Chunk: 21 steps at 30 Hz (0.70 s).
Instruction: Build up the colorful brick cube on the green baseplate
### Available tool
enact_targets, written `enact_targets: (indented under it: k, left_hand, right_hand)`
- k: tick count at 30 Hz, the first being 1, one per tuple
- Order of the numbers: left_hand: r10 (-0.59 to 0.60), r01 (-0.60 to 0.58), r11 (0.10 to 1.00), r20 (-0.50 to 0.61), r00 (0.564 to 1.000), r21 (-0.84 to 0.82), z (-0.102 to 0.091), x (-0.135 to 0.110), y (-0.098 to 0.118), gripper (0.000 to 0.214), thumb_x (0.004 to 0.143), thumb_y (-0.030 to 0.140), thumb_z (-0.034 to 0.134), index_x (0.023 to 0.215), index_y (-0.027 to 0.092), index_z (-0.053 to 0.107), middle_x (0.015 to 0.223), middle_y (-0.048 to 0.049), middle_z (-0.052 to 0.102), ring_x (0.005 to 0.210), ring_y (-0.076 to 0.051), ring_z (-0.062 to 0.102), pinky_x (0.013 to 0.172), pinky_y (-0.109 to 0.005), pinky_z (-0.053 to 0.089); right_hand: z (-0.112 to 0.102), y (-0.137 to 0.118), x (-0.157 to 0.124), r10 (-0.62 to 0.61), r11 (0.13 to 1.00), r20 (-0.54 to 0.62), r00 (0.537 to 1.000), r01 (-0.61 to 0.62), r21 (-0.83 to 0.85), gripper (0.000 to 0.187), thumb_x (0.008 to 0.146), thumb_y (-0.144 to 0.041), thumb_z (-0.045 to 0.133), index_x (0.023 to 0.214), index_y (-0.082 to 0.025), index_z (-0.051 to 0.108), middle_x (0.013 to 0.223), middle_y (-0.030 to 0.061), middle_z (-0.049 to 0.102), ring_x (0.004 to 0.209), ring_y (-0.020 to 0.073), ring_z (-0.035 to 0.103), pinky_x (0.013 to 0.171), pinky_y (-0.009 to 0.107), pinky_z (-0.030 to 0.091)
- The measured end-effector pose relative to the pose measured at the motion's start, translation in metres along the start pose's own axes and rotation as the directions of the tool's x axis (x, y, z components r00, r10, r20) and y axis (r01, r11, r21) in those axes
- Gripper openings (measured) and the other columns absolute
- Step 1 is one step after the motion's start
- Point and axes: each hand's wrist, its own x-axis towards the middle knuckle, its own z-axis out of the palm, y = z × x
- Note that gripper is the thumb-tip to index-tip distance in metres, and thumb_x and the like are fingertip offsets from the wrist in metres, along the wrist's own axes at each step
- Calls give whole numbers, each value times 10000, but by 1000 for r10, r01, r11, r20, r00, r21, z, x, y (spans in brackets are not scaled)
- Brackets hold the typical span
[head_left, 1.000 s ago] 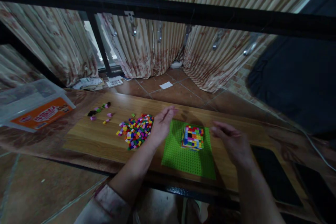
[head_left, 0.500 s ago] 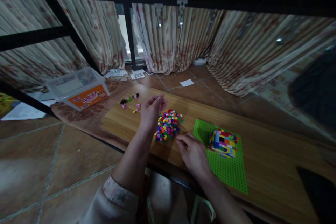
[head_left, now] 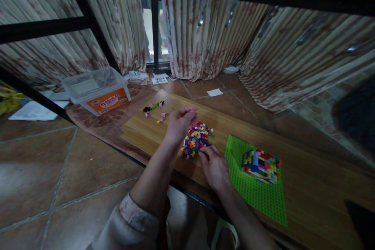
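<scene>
left of the heap of small bricks (head_left: pixel 196 140), a clear plastic box (head_left: pixel 98 86) with an orange label sits on a brown patterned mat (head_left: pixel 96 123). nearer the heap, but still well left of it, a few loose bricks (head_left: pixel 154 109) lie in a short scatter on a wooden board (head_left: pixel 146 134).

the left hand (head_left: pixel 181 125) is just beside the heap on its left, half open with the fingers loosely curled, their tips reaching toward the heap's far edge. i cannot tell whether it has a brick.

the heap lies between the hands, a low, many-coloured mound whose long axis runs from near left to far right. the right hand (head_left: pixel 214 168) is at its near right edge, fingers bent and drawn together, tips at the bricks. it touches the heap, but whether it has hold of a brick is hidden.

right of the heap, a green baseplate (head_left: pixel 258 199) carries a stepped, many-coloured block of bricks (head_left: pixel 260 166). the right hand is the nearer one to it.
</scene>
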Motion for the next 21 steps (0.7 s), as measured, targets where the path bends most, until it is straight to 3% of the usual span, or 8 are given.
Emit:
enact_targets:
  k: [2, 5, 9, 14, 16, 21]
  left_hand:
    - [-16, 13, 997, 38, 999, 74, 2, -1, -5, 169, 709, 277, 716, 784, 131, 675, 680, -5, 644, 648, -105, 594, 686, -232, 473]
    - [-112, 72, 975, 182, 977, 212, 8, -9, -15, 172, 726, 304, 712, 728, 135, 682, 672, -17, 648, 619, -104, 574, 628, -221, 451]
    - [-334, 267, 940, 415, 847, 212, 24, -30, -27, 276, 726, 404, 727, 708, 136, 662, 670, -27, 641, 589, -89, 564, 576, -201, 436]
    - [-441, 465, 880, 528, 726, 95, 40, -49, -34, 336, 660, 428, 793, 765, 134, 667, 711, -22, 646, 617, -91, 591, 589, -209, 459]
    - [-453, 494, 866, 534, 714, 74, 44, -51, -36, 324, 648, 402, 809, 759, 131, 671, 687, -9, 633, 609, -82, 583, 579, -197, 449]
    - [-441, 463, 881, 516, 734, 94, 53, -52, -42, 297, 652, 372, 811, 727, 114, 682, 690, -4, 627, 575, -50, 541, 525, -163, 403]
  right_hand:
    - [-12, 0, 1, 37, 991, -67, 997, -28, 132, 171, 908, -280, 492, 915, -206, 646, 896, 55, 654, 826, 195, 620, 743, 311, 473]
    - [-31, 0, 5, 145, 925, -190, 971, -65, 374, 172, 898, -347, 524, 931, -210, 621, 827, 28, 652, 750, 168, 610, 687, 285, 479]
    - [-53, -1, 8, 260, 802, -293, 920, -37, 596, 178, 864, -378, 581, 920, -213, 617, 802, 13, 648, 722, 152, 604, 677, 278, 494]
    - [-68, 6, 4, 298, 768, -319, 900, -27, 640, 185, 832, -376, 625, 916, -213, 650, 975, 52, 654, 909, 179, 612, 823, 326, 496]
    - [-72, 12, 1, 279, 763, -310, 909, -13, 647, 170, 830, -361, 630, 916, -218, 661, 987, 51, 651, 924, 178, 607, 827, 320, 492]
    - [-88, 22, -6, 266, 766, -250, 931, -47, 641, 172, 820, -350, 648, 945, -236, 681, 895, 23, 687, 818, 163, 627, 766, 304, 501]
